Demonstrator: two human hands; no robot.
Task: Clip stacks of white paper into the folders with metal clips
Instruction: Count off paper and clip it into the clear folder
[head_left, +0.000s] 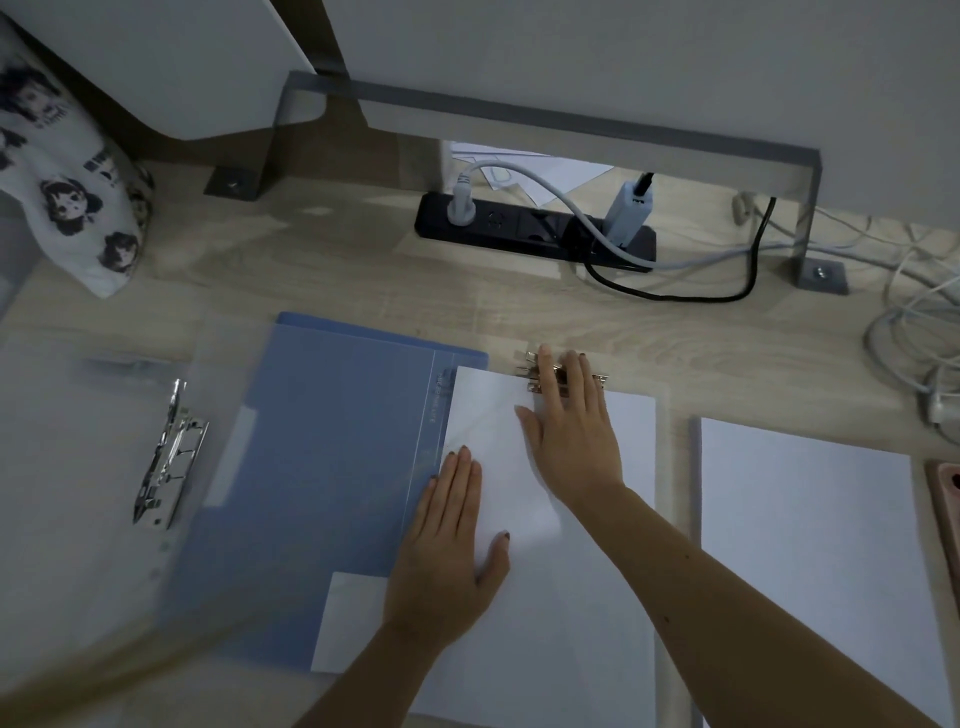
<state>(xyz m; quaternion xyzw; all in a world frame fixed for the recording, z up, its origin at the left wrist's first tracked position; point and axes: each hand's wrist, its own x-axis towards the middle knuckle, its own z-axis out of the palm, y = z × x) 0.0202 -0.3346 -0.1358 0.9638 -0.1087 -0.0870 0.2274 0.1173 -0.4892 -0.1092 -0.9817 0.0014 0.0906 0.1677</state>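
Observation:
An open blue folder (322, 457) lies in the middle of the desk, with a stack of white paper (571, 597) on its right half. My left hand (447, 540) lies flat on the paper's left edge, beside the folder's spine. Over the top edge of the stack, my right hand (571, 431) has its straight fingers pressing on the folder's metal clip (527, 364), which they partly cover. A clear folder (67, 467) lies open at the left, and its metal clip (166, 457) stands raised.
A second stack of white paper (810, 571) lies at the right, next to a pink object (945, 499) at the frame edge. Behind are a black power strip (535, 228) with plugs, loose cables (914, 322), a grey metal stand (545, 119) and a patterned cloth bag (67, 176).

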